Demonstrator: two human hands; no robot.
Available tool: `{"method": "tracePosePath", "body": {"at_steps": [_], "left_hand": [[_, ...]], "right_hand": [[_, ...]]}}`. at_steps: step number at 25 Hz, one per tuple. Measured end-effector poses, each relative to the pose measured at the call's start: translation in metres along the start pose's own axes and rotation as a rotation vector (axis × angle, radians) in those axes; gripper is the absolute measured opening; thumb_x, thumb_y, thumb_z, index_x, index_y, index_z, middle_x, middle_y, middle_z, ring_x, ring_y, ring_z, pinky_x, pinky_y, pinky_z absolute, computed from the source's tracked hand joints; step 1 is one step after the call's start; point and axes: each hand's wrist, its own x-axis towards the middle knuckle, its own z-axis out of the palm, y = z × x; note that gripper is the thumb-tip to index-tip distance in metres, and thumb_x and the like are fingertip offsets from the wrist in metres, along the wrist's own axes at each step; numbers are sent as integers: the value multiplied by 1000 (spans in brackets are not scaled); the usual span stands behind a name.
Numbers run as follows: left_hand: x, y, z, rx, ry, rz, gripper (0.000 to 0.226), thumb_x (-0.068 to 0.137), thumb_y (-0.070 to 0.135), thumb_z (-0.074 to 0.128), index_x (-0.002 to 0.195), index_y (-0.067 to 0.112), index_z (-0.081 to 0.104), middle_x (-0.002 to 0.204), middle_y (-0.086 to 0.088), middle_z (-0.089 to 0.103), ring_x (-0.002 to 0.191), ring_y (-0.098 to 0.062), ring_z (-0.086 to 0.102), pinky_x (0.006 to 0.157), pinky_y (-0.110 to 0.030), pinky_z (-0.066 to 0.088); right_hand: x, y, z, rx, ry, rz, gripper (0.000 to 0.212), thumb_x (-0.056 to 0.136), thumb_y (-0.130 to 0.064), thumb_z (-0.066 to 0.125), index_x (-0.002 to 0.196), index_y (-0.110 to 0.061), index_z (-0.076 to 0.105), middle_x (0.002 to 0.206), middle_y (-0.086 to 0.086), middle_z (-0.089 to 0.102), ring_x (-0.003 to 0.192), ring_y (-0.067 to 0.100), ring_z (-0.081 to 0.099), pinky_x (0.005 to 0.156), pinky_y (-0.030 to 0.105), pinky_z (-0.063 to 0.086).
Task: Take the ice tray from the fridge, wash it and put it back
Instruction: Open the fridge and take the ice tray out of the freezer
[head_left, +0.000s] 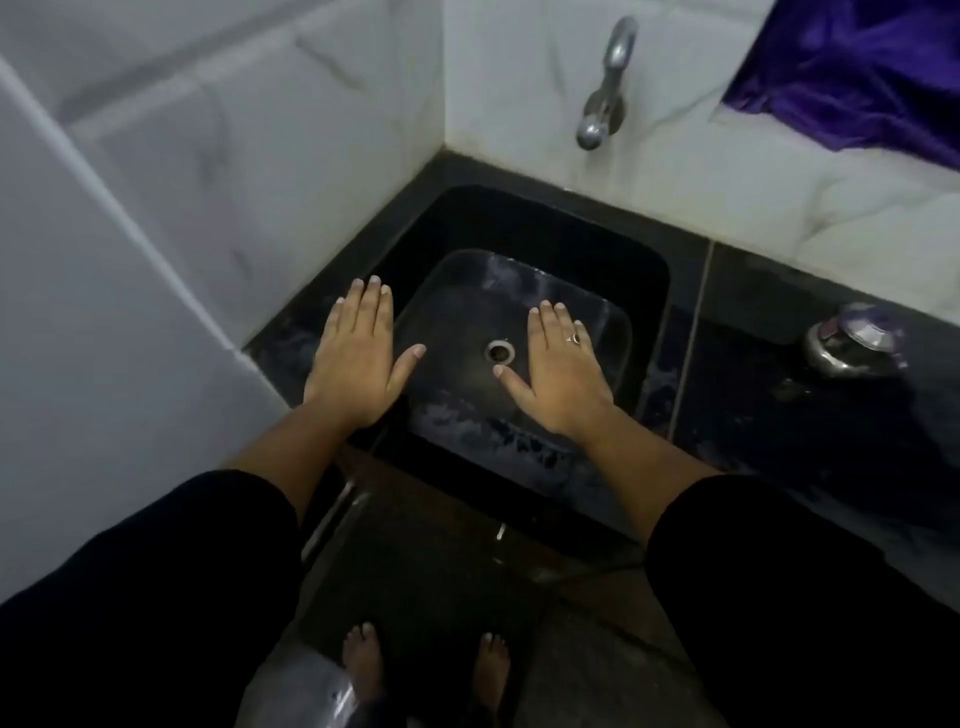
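The ice tray does not show in this view; neither hand has it.

Both hands are held out palm down, flat, with the four fingers straight and close together and the thumb spread toward the other hand. Neither grasps anything. The left hand (358, 358) lies over the left rim of the sink (519, 218); whether it rests on the rim or hangs just above it is hard to tell from this angle. The right hand (558, 369) is over the basin, its thumb tip just beside the drain (500, 352), and one ring (574, 339) sits on a finger. Both forearms are bare up to black sleeves (156, 597).

The sink is a single black, square basin set in the back left corner of a dark counter (753, 415), with one round metal drain in the middle of its floor. One metal tap (605, 88) comes out of the white tiled wall (519, 78) above the sink's back edge.

Near the counter's right edge stands one steel vessel with a lid (852, 340), well apart from the sink. One purple cloth (857, 73) hangs at the top right corner.

Below the counter's front edge two bare feet (363, 665) stand on a dark floor, with what may be clear plastic (306, 691) beside the left one.
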Motion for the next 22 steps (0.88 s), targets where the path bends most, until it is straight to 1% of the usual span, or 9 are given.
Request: {"method": "tracePosePath", "body": {"at_steps": [2, 4, 8, 11, 15, 18, 22], "left_hand": [[-32, -7, 4, -19, 3, -129, 86, 107, 60, 20, 165, -3, 15, 174, -23, 15, 163, -36, 8, 132, -48, 8], [-73, -14, 10, -24, 9, -217, 86, 107, 59, 24, 165, -3, 15, 174, -23, 14, 163, -37, 8, 131, -49, 8], [-163, -25, 23, -65, 5, -392, 86, 107, 60, 17, 164, -4, 19, 172, -25, 18, 161, -41, 16, 131, -51, 12], [-236, -29, 27, -63, -9, -544, 82, 110, 58, 22, 165, -3, 18, 173, -25, 18, 161, -40, 15, 131, -51, 12], [-356, -23, 34, -74, -6, -737, 83, 109, 58, 25, 165, -2, 18, 173, -24, 18, 161, -39, 15, 132, -51, 14], [-456, -7, 41, -55, -18, -896, 84, 107, 59, 24, 164, -2, 21, 172, -24, 22, 161, -38, 17, 131, -51, 17], [-582, 27, 42, -55, -50, -1131, 86, 106, 62, 19, 164, -3, 20, 172, -22, 22, 162, -36, 15, 131, -51, 17]], "right_hand": [[-6, -19, 6, -22, -32, -94, 94, 103, -68, 29, 164, 1, 9, 173, 19, 8, 161, 32, 1, 131, 49, 6], [-15, -41, 12, -58, -57, -188, 94, 103, -67, 30, 163, 2, 11, 172, 20, 10, 161, 33, 4, 130, 50, 9], [-42, -92, 29, -85, -102, -374, 92, 103, -65, 33, 163, 2, 12, 172, 21, 12, 160, 34, 6, 130, 49, 10], [-71, -136, 39, -84, -136, -498, 91, 103, -65, 33, 163, 1, 14, 171, 20, 13, 160, 34, 7, 130, 49, 10], [-131, -197, 56, -102, -182, -689, 91, 103, -65, 32, 163, 1, 14, 171, 21, 14, 160, 34, 7, 130, 50, 11], [-189, -244, 70, -92, -214, -831, 89, 104, -64, 34, 163, -1, 16, 171, 19, 16, 160, 33, 8, 130, 49, 11], [-277, -300, 87, -93, -274, -1065, 89, 104, -64, 32, 163, 0, 16, 171, 19, 16, 160, 33, 8, 130, 48, 11]]}}
